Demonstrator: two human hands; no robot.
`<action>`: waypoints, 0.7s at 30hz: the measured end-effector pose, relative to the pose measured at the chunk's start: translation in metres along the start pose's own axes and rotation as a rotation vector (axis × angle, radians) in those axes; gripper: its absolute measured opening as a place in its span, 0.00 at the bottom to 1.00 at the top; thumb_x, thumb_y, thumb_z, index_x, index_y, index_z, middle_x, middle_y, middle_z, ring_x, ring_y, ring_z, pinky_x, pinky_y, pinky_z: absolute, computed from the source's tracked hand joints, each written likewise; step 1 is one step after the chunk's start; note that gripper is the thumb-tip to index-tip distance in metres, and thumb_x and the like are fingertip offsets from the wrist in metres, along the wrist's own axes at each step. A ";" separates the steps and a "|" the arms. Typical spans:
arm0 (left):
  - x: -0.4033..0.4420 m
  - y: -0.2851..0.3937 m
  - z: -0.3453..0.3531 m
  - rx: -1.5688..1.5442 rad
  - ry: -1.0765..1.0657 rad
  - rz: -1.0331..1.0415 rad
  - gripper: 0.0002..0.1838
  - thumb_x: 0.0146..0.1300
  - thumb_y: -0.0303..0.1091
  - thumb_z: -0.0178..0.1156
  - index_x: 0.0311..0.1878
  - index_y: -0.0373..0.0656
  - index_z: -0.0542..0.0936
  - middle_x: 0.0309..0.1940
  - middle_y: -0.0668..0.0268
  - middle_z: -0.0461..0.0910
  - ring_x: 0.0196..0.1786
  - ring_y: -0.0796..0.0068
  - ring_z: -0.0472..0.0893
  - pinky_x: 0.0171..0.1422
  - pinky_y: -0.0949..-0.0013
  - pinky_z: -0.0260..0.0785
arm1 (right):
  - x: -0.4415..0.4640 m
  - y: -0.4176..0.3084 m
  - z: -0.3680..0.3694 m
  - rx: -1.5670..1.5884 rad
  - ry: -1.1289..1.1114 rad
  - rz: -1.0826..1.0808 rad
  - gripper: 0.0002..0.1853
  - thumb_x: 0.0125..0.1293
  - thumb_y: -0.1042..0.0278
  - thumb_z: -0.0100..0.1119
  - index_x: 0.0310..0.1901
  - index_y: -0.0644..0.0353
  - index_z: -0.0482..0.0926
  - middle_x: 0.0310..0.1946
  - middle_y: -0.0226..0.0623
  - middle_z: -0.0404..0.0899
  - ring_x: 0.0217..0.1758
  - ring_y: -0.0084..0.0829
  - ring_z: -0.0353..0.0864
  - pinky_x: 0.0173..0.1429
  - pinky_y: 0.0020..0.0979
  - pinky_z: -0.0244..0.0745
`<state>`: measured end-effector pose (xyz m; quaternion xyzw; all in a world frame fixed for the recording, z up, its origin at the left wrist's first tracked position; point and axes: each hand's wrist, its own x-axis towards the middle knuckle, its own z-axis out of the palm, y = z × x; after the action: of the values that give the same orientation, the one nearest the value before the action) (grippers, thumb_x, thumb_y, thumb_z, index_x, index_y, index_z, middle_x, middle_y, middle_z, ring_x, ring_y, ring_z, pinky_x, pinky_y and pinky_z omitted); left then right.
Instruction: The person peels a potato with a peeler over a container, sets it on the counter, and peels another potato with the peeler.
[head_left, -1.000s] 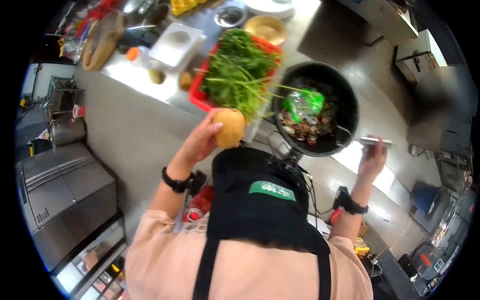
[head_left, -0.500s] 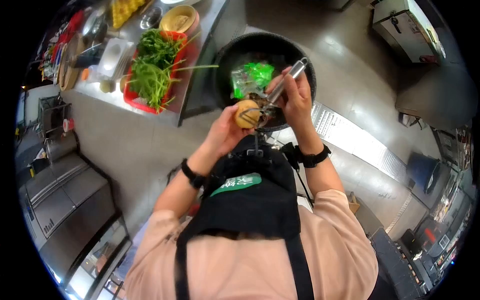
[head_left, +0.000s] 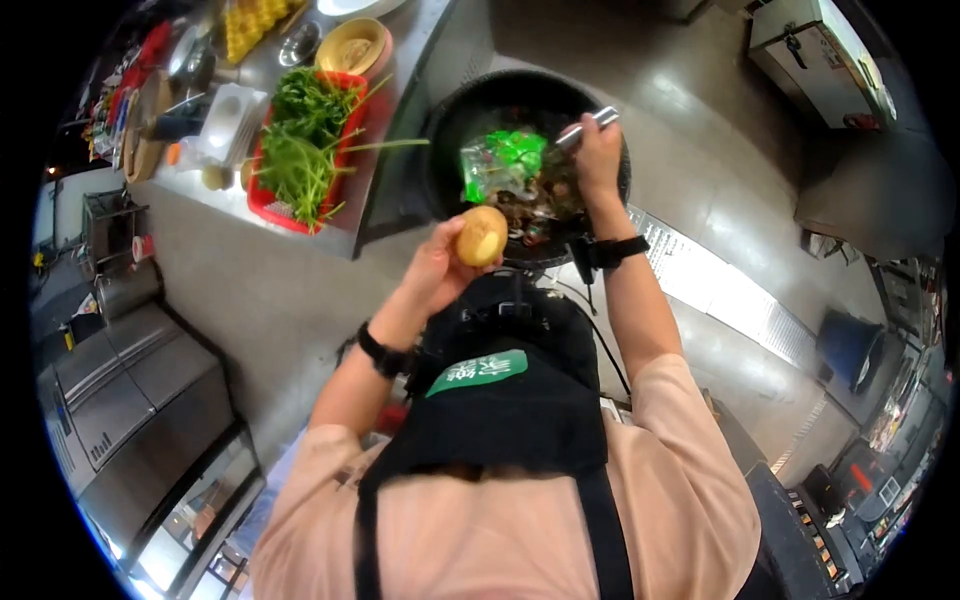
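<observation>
One potato [head_left: 482, 237], a single pale patch on its skin, sits clasped in the person's left hand [head_left: 434, 268], near one black bin [head_left: 470, 92]. The right hand [head_left: 600, 160] grips one metal-handled tool [head_left: 603, 118], possibly a peeler; its head is blurred. The bin holds one green-and-clear bag [head_left: 518, 152] among scraps [head_left: 540, 200]. Leftward, one red basket [head_left: 275, 213] of greens [head_left: 300, 160] rests on one metal table [head_left: 390, 115].

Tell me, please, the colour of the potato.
The potato is tan with a pale yellow patch, best seen in the head view.
</observation>
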<state>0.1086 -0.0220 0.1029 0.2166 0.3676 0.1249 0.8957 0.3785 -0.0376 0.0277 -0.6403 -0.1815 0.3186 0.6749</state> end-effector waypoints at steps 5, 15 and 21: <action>0.007 0.002 -0.002 -0.086 -0.054 -0.097 0.25 0.71 0.48 0.42 0.59 0.39 0.72 0.46 0.58 0.78 0.43 0.66 0.78 0.44 0.68 0.73 | -0.021 -0.033 -0.002 0.215 -0.011 -0.003 0.09 0.75 0.63 0.47 0.40 0.59 0.66 0.26 0.34 0.79 0.23 0.20 0.74 0.27 0.22 0.70; 0.016 0.003 0.016 -0.073 -0.026 -0.099 0.23 0.72 0.49 0.45 0.61 0.45 0.71 0.49 0.62 0.79 0.46 0.67 0.80 0.47 0.66 0.76 | -0.065 -0.059 0.015 0.442 -0.226 0.198 0.09 0.75 0.60 0.49 0.42 0.55 0.66 0.28 0.31 0.77 0.26 0.18 0.74 0.28 0.19 0.69; 0.016 -0.002 0.023 -0.057 0.019 -0.056 0.24 0.70 0.50 0.47 0.61 0.44 0.71 0.50 0.60 0.79 0.47 0.67 0.81 0.50 0.64 0.77 | -0.061 -0.058 0.016 0.401 -0.223 0.090 0.08 0.74 0.61 0.49 0.41 0.56 0.66 0.27 0.31 0.77 0.23 0.18 0.73 0.23 0.19 0.66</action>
<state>0.1360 -0.0244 0.1070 0.1792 0.3783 0.1122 0.9012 0.3344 -0.0648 0.0962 -0.4615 -0.1594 0.4469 0.7496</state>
